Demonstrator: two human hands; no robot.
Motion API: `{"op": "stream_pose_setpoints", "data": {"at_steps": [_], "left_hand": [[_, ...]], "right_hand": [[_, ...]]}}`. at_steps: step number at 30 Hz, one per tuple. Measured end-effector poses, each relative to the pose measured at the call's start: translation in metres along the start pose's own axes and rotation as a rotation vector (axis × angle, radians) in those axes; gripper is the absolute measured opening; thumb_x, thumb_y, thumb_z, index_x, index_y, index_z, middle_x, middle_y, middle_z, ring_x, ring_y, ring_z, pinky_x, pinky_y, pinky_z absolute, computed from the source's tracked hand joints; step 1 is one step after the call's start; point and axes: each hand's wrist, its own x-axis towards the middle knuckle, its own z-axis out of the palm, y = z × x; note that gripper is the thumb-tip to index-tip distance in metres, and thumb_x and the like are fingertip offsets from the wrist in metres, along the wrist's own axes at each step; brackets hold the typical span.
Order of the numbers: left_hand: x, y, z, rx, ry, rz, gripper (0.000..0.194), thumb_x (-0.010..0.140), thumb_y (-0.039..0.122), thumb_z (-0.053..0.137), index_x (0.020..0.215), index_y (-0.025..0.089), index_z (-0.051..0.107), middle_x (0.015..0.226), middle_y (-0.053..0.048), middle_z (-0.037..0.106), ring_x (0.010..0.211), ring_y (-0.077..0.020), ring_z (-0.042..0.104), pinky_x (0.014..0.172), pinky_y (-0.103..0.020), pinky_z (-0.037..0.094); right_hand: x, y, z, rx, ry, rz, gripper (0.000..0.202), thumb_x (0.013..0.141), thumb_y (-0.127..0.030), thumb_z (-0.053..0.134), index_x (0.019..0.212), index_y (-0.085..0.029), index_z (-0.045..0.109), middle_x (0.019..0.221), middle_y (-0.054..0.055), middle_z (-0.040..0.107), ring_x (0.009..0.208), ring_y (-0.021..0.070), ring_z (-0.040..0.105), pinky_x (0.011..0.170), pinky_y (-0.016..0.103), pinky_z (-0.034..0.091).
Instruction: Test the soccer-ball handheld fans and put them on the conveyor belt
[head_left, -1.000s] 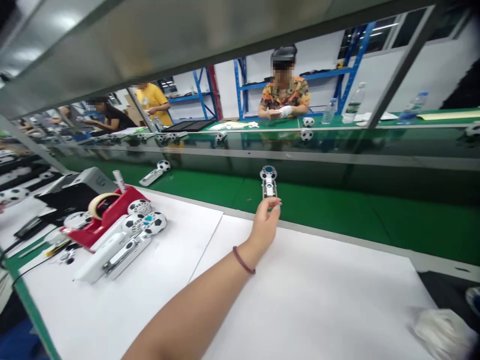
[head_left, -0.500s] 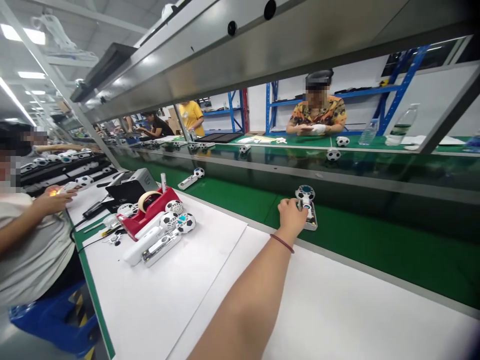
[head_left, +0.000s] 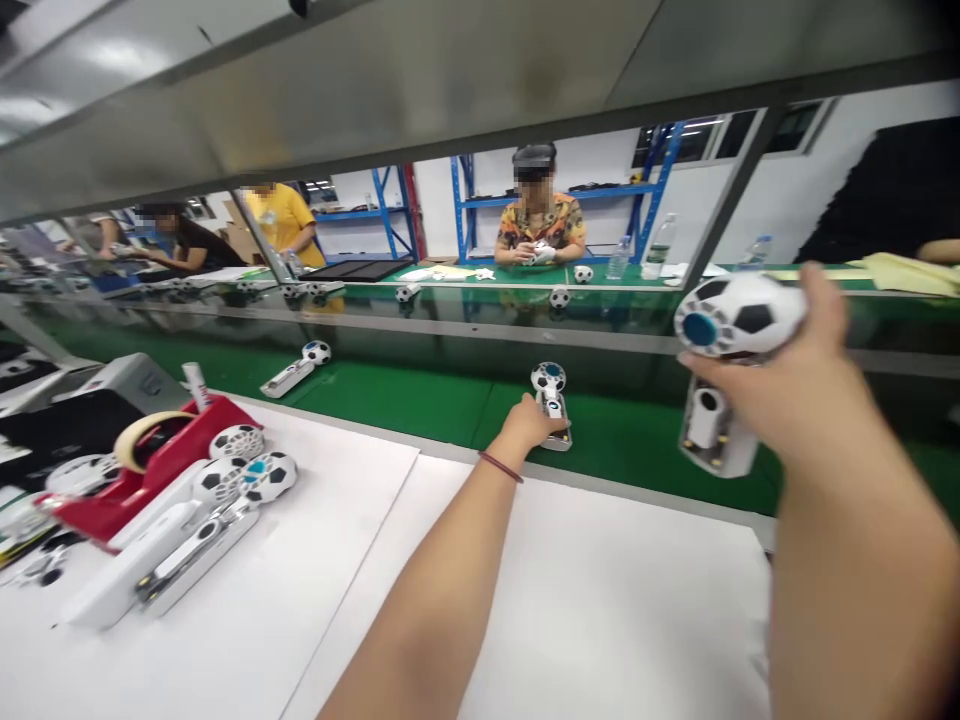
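Observation:
My left hand point(head_left: 527, 424) is closed on the handle of a handheld fan point(head_left: 550, 378) with a soccer-ball head, which lies on the green belt. The open handle of that fan shows parts inside. My right hand point(head_left: 806, 350) grips a second soccer-ball fan point(head_left: 739, 312) by its head, thumb below and fingers behind. Its opened handle hangs down over the belt, showing a white inner piece with a dark round spot. Farther left on the belt rests another soccer-ball fan point(head_left: 291, 377), which neither hand touches.
White sheets point(head_left: 630, 590) cover the bench. At its left stand a red tape dispenser point(head_left: 161, 465), more soccer-ball fans point(head_left: 206, 540) and a grey box point(head_left: 142, 395). Across the green belt point(head_left: 435, 400), a co-worker point(head_left: 540, 215) sits handling something. A metal shelf point(head_left: 420, 90) hangs overhead.
My right hand has come into view at the right, holding a fan. The view has swung to the right; my left hand remains on the fan on the belt.

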Motion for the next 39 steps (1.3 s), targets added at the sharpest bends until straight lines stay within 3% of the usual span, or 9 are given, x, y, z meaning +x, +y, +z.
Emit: {"op": "stream_pose_setpoints", "data": {"at_steps": [3, 7, 10, 13, 17, 21, 26, 32, 39], "left_hand": [[-0.003, 0.001, 0.001, -0.131, -0.116, -0.010, 0.034, 0.055, 0.029, 0.074, 0.080, 0.012, 0.057, 0.084, -0.013, 0.063, 0.082, -0.0279, 0.058, 0.063, -0.031, 0.041], [-0.024, 0.005, 0.002, -0.437, -0.375, 0.003, 0.027, 0.065, 0.039, 0.065, 0.068, 0.014, 0.055, 0.056, -0.001, 0.050, 0.049, -0.0121, 0.047, 0.048, -0.025, 0.033], [-0.055, 0.009, 0.008, -0.691, -0.486, 0.047, 0.032, 0.066, 0.041, 0.063, 0.084, 0.016, 0.054, 0.071, 0.000, 0.053, 0.057, -0.0091, 0.049, 0.053, -0.022, 0.037], [-0.090, 0.009, 0.017, -0.859, -0.542, 0.046, 0.047, 0.060, 0.034, 0.068, 0.099, 0.021, 0.046, 0.086, 0.001, 0.054, 0.068, -0.0099, 0.054, 0.060, -0.022, 0.042], [-0.122, -0.002, 0.022, -0.969, -0.650, 0.019, 0.060, 0.060, 0.022, 0.070, 0.109, 0.024, 0.036, 0.106, -0.006, 0.056, 0.071, -0.0151, 0.060, 0.064, -0.030, 0.046], [-0.131, -0.010, 0.020, -0.969, -0.630, 0.033, 0.067, 0.062, 0.020, 0.072, 0.115, 0.025, 0.031, 0.121, -0.011, 0.050, 0.074, -0.0163, 0.061, 0.073, -0.040, 0.048], [-0.132, -0.011, 0.022, -0.967, -0.617, 0.050, 0.071, 0.062, 0.024, 0.074, 0.116, 0.027, 0.029, 0.120, -0.010, 0.049, 0.075, -0.0172, 0.061, 0.074, -0.042, 0.048], [-0.130, -0.016, 0.028, -0.915, -0.564, 0.084, 0.062, 0.069, 0.027, 0.070, 0.118, 0.025, 0.031, 0.099, -0.005, 0.057, 0.083, -0.0193, 0.059, 0.078, -0.037, 0.044], [-0.132, -0.014, 0.026, -0.913, -0.571, 0.059, 0.062, 0.071, 0.026, 0.069, 0.118, 0.025, 0.029, 0.102, -0.006, 0.057, 0.078, -0.0180, 0.060, 0.072, -0.037, 0.046]], "right_hand": [[0.009, 0.005, 0.008, -0.003, -0.064, 0.177, 0.100, 0.060, -0.033, 0.075, 0.142, -0.030, 0.018, 0.135, 0.020, 0.037, 0.111, 0.0297, 0.052, 0.065, 0.037, 0.041], [0.006, -0.002, -0.001, 0.172, -0.036, 0.018, 0.068, 0.073, -0.039, 0.062, 0.135, -0.030, 0.035, 0.140, 0.011, 0.031, 0.116, 0.0246, 0.049, 0.087, 0.035, 0.045], [-0.004, -0.011, 0.002, 0.331, -0.074, -0.122, 0.054, 0.079, -0.040, 0.055, 0.130, -0.030, 0.040, 0.133, 0.007, 0.041, 0.116, 0.0219, 0.048, 0.093, 0.039, 0.042], [-0.014, -0.016, 0.023, 0.238, -0.200, -0.196, 0.046, 0.081, -0.044, 0.050, 0.124, -0.026, 0.048, 0.130, 0.008, 0.045, 0.118, 0.0246, 0.045, 0.095, 0.041, 0.039], [-0.026, -0.015, 0.052, 0.053, -0.451, -0.184, 0.045, 0.084, -0.056, 0.039, 0.108, -0.024, 0.058, 0.108, 0.008, 0.060, 0.096, 0.0259, 0.057, 0.075, 0.035, 0.044], [-0.031, -0.013, 0.062, 0.004, -0.448, -0.138, 0.049, 0.085, -0.061, 0.032, 0.090, -0.022, 0.061, 0.072, 0.004, 0.064, 0.064, 0.0187, 0.056, 0.055, 0.027, 0.035], [-0.034, -0.012, 0.064, 0.085, -0.292, -0.183, 0.051, 0.086, -0.059, 0.031, 0.062, -0.019, 0.052, 0.059, 0.001, 0.059, 0.055, 0.0144, 0.052, 0.051, 0.024, 0.029], [-0.047, -0.018, 0.067, 0.098, -0.308, -0.249, 0.046, 0.087, -0.055, 0.036, 0.061, -0.019, 0.048, 0.055, -0.001, 0.055, 0.051, 0.0128, 0.047, 0.050, 0.024, 0.025], [-0.048, -0.022, 0.064, 0.170, -0.353, -0.246, 0.042, 0.087, -0.052, 0.035, 0.064, -0.020, 0.050, 0.056, -0.002, 0.054, 0.051, 0.0122, 0.045, 0.050, 0.024, 0.024]]}}
